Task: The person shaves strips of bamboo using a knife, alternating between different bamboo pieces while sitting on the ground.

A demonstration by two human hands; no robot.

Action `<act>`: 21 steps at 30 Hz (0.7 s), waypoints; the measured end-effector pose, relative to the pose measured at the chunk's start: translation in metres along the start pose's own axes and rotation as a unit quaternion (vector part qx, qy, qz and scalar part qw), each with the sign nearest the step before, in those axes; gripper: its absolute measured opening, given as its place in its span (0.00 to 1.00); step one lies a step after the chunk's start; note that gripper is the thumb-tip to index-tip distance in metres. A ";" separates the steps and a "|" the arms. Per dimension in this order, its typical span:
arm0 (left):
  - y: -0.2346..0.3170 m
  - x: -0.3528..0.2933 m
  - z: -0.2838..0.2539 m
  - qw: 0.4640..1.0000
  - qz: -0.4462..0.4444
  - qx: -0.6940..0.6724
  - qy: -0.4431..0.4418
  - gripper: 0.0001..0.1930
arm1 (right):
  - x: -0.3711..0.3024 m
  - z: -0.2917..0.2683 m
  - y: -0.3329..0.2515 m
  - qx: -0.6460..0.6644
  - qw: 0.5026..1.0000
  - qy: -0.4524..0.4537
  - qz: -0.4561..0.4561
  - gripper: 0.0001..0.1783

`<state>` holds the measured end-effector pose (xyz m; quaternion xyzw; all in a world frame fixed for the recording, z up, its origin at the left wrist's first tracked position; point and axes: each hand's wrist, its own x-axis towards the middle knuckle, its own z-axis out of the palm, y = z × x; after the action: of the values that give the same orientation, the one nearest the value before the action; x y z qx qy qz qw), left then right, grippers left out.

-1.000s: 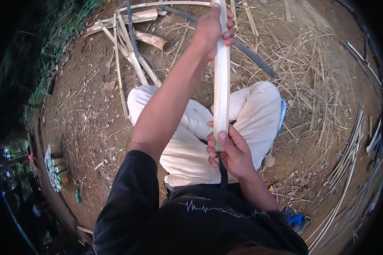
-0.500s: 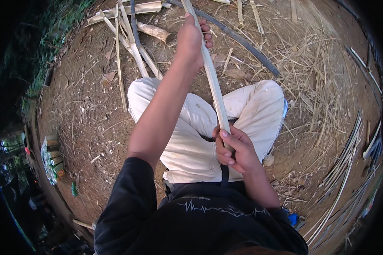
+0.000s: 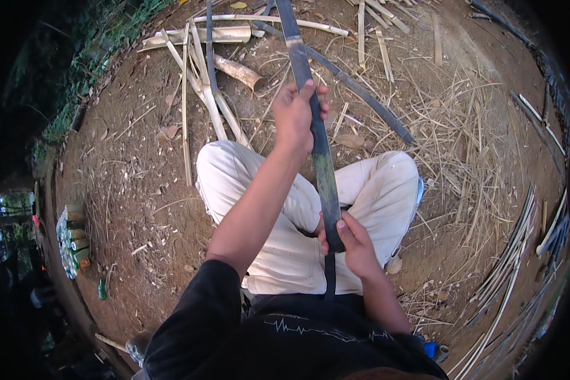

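Note:
A long split bamboo strip [image 3: 323, 166] slants up from my lap and runs out of the top of the view. Its dark, almost black outer face is toward me, with a greenish scuffed patch and a pale node ring higher up. My left hand [image 3: 296, 118] is wrapped round it about midway, thumb on the dark face. Around the lower end closes my right hand [image 3: 351, 242], thumb laid on top and fingertips showing on the other side. Under the strip are my crossed legs in pale trousers.
Split bamboo pieces [image 3: 199, 82] and a short bamboo log [image 3: 237, 71] lie ahead on the left. A dark bamboo strip [image 3: 367, 95] rests beyond my knees. Dry shavings [image 3: 468, 152] spread at the right, near bundled thin strips [image 3: 503, 266]. A green bottle [image 3: 102, 289] is far left.
The bamboo strip has been turned over from its pale inner face to its dark outer face. My left hand has come nearer along it. The right hand sits slightly lower in view.

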<state>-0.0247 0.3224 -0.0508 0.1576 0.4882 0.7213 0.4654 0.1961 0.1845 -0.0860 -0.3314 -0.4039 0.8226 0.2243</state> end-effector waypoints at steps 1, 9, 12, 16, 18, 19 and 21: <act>-0.004 -0.001 -0.001 1.000 -0.008 -0.016 -0.011 0.13 | -0.001 0.007 0.003 0.012 0.999 0.047 -0.008 0.19; -0.013 0.005 -0.017 0.941 -0.187 -0.221 -0.175 0.22 | -0.002 0.019 0.019 -0.068 0.978 0.193 -0.035 0.12; -0.015 -0.002 -0.016 0.932 -0.198 -0.238 -0.190 0.23 | -0.002 0.012 0.033 -0.168 0.955 0.229 -0.089 0.13; -0.013 -0.005 -0.021 0.931 -0.185 -0.213 -0.231 0.25 | -0.009 0.010 0.025 -0.243 0.922 0.276 -0.123 0.16; -0.003 -0.007 -0.024 0.941 -0.169 -0.168 -0.241 0.29 | -0.014 0.000 0.029 -0.270 0.908 0.293 -0.132 0.16; 0.003 -0.009 -0.022 0.946 -0.164 -0.146 -0.240 0.31 | -0.018 -0.007 0.028 -0.285 0.901 0.299 -0.132 0.15; 0.011 -0.005 -0.024 0.953 -0.146 -0.121 -0.238 0.37 | -0.023 -0.010 0.021 -0.265 0.902 0.309 -0.140 0.15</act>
<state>-0.0439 0.3044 -0.0520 0.1941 0.2900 0.6405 0.6841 0.2171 0.1630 -0.0996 -0.5566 -0.5596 0.5014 0.3544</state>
